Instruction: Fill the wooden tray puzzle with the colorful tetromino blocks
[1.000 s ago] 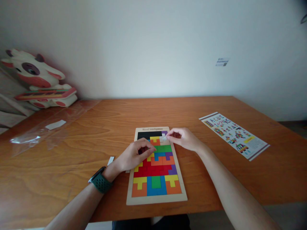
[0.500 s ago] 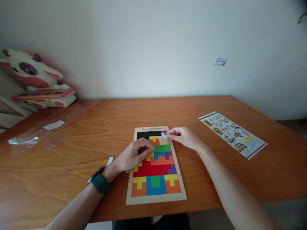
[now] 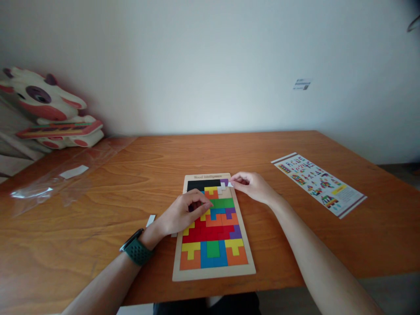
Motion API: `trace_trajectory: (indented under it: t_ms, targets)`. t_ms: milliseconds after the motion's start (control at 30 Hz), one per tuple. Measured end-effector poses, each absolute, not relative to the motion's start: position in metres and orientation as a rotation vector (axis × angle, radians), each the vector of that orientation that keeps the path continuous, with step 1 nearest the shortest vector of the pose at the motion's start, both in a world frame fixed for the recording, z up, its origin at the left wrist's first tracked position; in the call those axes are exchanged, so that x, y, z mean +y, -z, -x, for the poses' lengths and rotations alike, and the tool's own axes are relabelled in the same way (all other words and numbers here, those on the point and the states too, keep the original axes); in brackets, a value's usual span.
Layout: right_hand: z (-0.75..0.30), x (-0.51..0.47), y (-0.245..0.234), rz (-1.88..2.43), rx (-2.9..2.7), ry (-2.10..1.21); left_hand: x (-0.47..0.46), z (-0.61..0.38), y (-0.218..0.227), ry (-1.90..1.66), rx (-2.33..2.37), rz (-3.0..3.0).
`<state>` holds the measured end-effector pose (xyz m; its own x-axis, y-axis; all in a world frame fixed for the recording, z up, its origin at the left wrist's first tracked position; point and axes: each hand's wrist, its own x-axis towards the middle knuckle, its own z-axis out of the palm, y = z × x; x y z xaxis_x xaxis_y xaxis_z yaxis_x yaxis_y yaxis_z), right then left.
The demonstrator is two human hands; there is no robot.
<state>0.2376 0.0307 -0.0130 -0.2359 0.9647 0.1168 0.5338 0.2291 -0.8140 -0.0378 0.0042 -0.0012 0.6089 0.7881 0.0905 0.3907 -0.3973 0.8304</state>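
Note:
A wooden puzzle board [image 3: 177, 262] lies in front of me, filled with coloured block pieces, black ones at its far end. My right hand [image 3: 252, 187] pinches a small white piece [image 3: 225, 186] at the board's far right corner, beside a purple piece [image 3: 225, 180]. My left hand [image 3: 182, 213], with a dark green watch [image 3: 136, 249] on the wrist, rests on the board's left side, fingers curled and fingertips pressing on the pieces near the green one [image 3: 223, 203].
A printed pattern sheet [image 3: 318, 183] lies to the right on the wooden table [image 3: 295, 245]. A clear plastic bag [image 3: 52, 179] lies at the left. A cow-shaped toy [image 3: 49, 109] stands at the far left by the wall. A small white slip [image 3: 151, 220] sits near my left wrist.
My right hand has drawn slightly right and back with the white piece at the board's corner. The left hand has stayed where it was.

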Motion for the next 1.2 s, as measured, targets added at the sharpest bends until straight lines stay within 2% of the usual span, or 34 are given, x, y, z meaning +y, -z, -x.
trace_trajectory:
  t_ms: [133, 367, 1200]
  targets:
    - [-0.2378, 0.0287, 0.0107, 1.381, -1.947, -0.957, 0.0043, 0.0379, 0.002, -0.609, 0.93, -2.016]
    - [-0.2379, 0.0251, 0.0091, 1.346, -2.009, -0.892, 0.0052, 0.0381, 0.0029, -0.594, 0.927, -2.019]
    - [-0.2345, 0.0227, 0.0077, 1.194, -2.318, -0.505, 0.0059, 0.0387, 0.0037, -0.582, 0.945, -2.033]
